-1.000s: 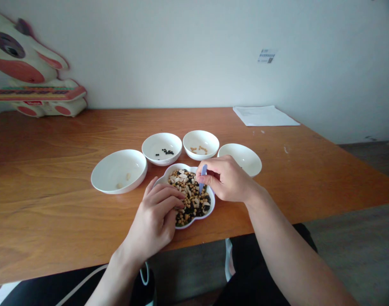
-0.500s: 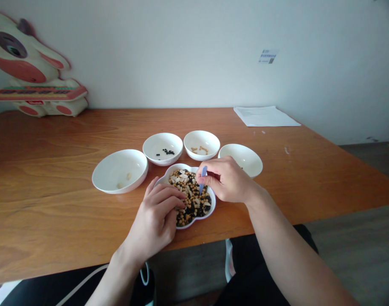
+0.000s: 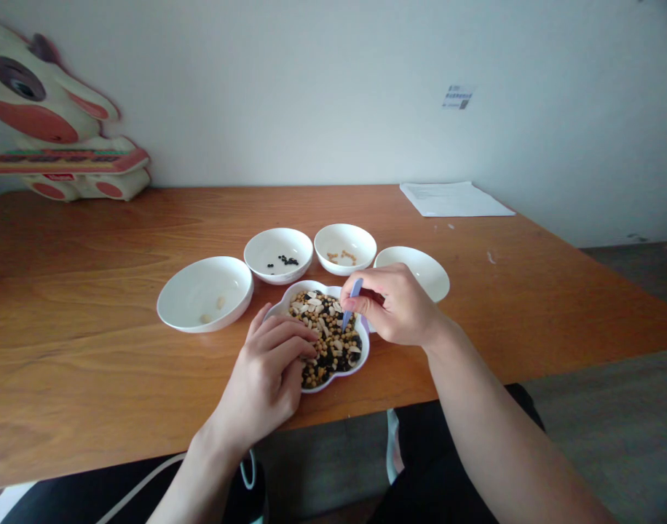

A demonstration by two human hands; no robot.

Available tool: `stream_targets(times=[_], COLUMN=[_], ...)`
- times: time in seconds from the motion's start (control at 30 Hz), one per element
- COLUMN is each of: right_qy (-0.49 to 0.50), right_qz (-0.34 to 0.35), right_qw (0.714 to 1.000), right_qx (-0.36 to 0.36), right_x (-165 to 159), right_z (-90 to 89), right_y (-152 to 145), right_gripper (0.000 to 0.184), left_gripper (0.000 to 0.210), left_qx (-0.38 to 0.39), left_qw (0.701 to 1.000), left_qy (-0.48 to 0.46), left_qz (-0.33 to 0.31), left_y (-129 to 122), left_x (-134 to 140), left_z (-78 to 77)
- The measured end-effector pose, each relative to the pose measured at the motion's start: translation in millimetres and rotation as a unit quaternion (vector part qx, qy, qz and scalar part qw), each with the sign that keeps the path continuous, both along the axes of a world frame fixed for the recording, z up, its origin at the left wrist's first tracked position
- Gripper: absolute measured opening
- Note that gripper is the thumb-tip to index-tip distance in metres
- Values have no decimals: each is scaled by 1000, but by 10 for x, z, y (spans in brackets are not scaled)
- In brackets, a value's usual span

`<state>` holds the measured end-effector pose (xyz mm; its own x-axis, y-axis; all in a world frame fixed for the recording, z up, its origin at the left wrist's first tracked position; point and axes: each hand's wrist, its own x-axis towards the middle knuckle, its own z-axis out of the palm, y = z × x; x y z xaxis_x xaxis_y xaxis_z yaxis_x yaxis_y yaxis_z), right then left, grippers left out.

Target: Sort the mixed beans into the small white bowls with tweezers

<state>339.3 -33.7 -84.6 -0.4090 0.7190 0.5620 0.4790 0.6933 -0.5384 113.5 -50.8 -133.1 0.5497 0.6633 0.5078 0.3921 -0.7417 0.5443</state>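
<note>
A white, flower-shaped dish holds a mix of black beans, yellow beans and pale flat seeds. My left hand grips the dish's left side, fingers reaching over the rim onto the mix; its thumb is mostly hidden. Pinched between thumb and fingers of my right hand are purple tweezers, tip down at the beans on the dish's right side. Whether the tip holds a bean is too small to tell. Behind the dish stand a bowl with black beans and a bowl with yellow beans.
To the left stands a wide white bowl with a few pale seeds. Another white bowl is partly behind my right hand. Paper sheets lie at the back right. A cow-shaped toy keyboard leans on the wall.
My right hand has shifted slightly right and the tweezers lean over more, their tip still in the mix. My left hand stays in place on the dish.
</note>
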Motion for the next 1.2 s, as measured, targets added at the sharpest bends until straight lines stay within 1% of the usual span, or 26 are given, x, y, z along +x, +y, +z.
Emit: stream_targets(times=[0.13,0.23,0.3,0.37,0.47,0.53,0.6,0.73,0.87,1.07,1.13,1.2], right_qy=[4,1,3,27,103,131,129,73,18,-77,-83,-55], right_qz=[-3,-34,-85,-152,-235,-283,-318,-389,-425,-464,-459,-439], right_qw=[1000,999,996,988,965,948,937,916,903,882,884,895], right_qx=[6,11,12,15,49,58,67,67,54,38,37,53], right_x=[-4,46,125,241,454,598,726,911,993,955,919,859], right_z=[13,59,100,137,159,143,105,-6,-73,-19,1,21], right_y=[-2,-30,-58,-79,-74,-41,8,103,140,117,110,92], right_gripper=[17,18,18,18,16,14,12,6,5,8,8,9], left_gripper=[29,30,30,29,29,29,29,29,28,29,29,29], left_qx=[2,3,0,-1,3,3,4,7,5,9,9,9], left_qw=[1000,1000,1000,1000,1000,1000,1000,1000,1000,1000,1000,1000], left_qy=[0,1,3,5,3,4,6,7,8,10,10,9], left_qz=[-2,0,2,1,-2,0,3,2,2,2,3,2], left_y=[0,-3,-4,-3,-1,-2,-4,-4,-5,-5,1,4], left_x=[2,1,0,0,3,3,2,-7,-17,-5,4,8], left_z=[5,7,10,16,23,24,21,8,-1,10,13,15])
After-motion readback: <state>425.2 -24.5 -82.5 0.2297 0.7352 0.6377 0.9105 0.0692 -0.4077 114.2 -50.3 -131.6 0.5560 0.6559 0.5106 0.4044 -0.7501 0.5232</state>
